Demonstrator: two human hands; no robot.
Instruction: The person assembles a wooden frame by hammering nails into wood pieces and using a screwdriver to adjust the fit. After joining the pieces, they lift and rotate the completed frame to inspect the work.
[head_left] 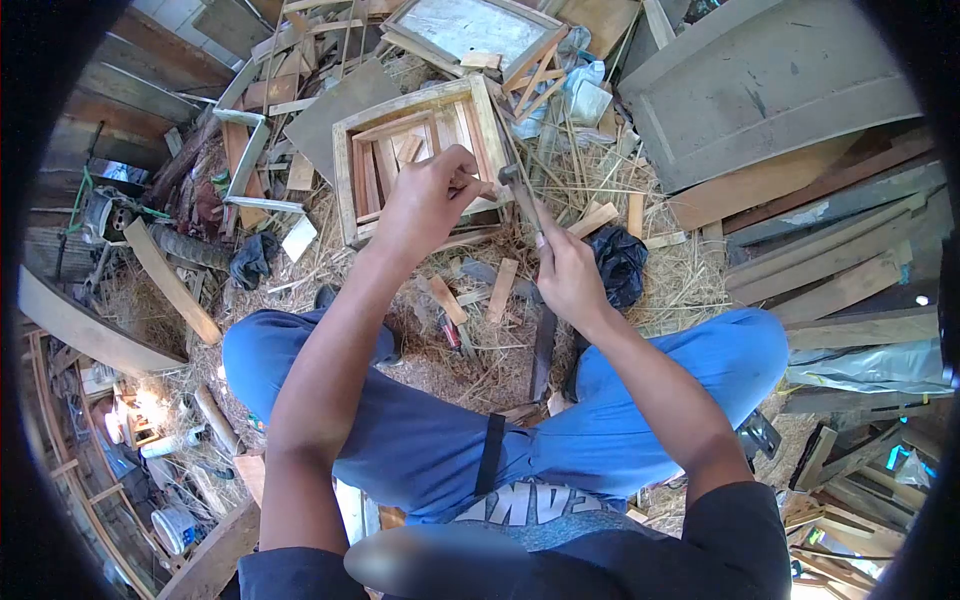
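Note:
I sit with knees apart in blue trousers over straw. My right hand (568, 272) grips the handle of a hammer (520, 188), whose head is raised near the front right corner of a square wooden frame box (345, 170). My left hand (432, 195) rests on the frame's front edge with fingers pinched together, perhaps on a small nail that I cannot make out. Inside the frame lie several short wooden slats (385, 160).
Loose wood offcuts (503, 290) and a black plastic bag (620, 265) lie on the straw between my knees. A grey door panel (770, 85) leans at the far right, planks (840, 280) beside it. Scrap timber is piled at the left; another framed panel (470, 28) lies beyond.

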